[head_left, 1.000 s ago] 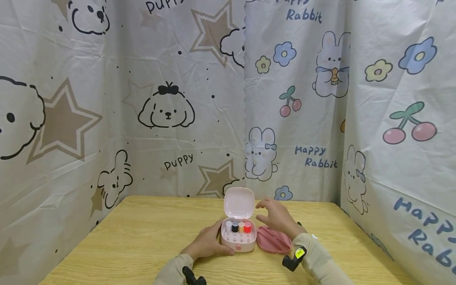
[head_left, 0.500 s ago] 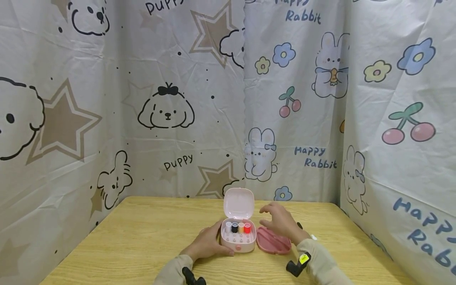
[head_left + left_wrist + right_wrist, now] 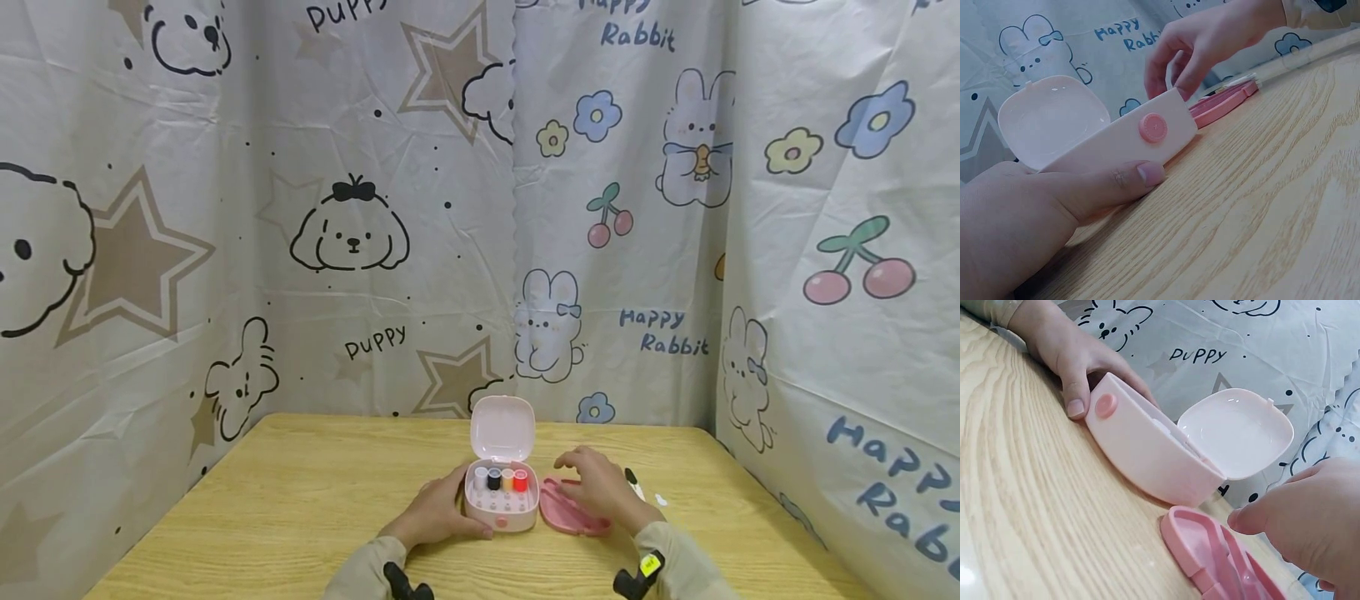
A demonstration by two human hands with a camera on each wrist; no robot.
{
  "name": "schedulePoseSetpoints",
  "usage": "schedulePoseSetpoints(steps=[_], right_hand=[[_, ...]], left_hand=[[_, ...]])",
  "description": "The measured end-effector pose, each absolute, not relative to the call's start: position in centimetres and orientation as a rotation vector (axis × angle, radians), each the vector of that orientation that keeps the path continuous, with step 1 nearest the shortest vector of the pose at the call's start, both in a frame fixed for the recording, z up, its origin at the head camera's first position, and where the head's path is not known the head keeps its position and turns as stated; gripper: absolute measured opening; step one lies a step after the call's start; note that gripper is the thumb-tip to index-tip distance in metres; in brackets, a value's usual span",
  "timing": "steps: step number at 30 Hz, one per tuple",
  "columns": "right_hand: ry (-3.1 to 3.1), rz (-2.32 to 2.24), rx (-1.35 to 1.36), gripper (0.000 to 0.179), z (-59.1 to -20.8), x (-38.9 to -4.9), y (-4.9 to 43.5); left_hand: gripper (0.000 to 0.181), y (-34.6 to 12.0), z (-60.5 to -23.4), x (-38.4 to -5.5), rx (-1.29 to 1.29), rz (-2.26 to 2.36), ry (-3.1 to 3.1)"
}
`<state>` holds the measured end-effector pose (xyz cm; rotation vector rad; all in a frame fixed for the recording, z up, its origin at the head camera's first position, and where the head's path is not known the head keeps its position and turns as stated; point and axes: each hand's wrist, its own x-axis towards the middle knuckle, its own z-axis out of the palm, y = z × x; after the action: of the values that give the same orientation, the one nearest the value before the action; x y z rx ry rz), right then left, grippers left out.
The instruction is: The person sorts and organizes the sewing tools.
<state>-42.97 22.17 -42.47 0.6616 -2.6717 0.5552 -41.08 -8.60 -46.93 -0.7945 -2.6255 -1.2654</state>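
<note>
A pale pink sewing box (image 3: 517, 522) stands on the table with its lid (image 3: 502, 427) raised. Inside, a row of thread spools shows white, black, yellowish and red (image 3: 520, 481) above small pegs. My left hand (image 3: 437, 515) grips the box's left side, thumb along the lower front near the round pink button (image 3: 1153, 128); its fingers are mostly hidden behind the box. My right hand (image 3: 600, 490) hovers over a darker pink compartment tray (image 3: 1194, 540) right of the box. Its fingers are loosely bent, with nothing visible between them. The hand covers part of the tray.
A thin black-tipped item (image 3: 632, 478) and a small white piece (image 3: 661, 500) lie on the wooden table (image 3: 315, 500) right of the tray. Printed curtains (image 3: 450, 275) enclose the table's back and sides.
My right hand has drawn back from beside the raised lid, moving right and lower over the pink tray. The left hand and the sewing box have stayed in place.
</note>
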Motion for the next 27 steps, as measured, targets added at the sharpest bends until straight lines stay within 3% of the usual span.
schedulePoseSetpoints(steps=[27], right_hand=[[-2.793,0.530,0.782,0.029,-43.7,-42.3,23.4]], left_hand=[[0.116,-8.5,-46.9,-41.1,-0.784,-1.255,-2.636]])
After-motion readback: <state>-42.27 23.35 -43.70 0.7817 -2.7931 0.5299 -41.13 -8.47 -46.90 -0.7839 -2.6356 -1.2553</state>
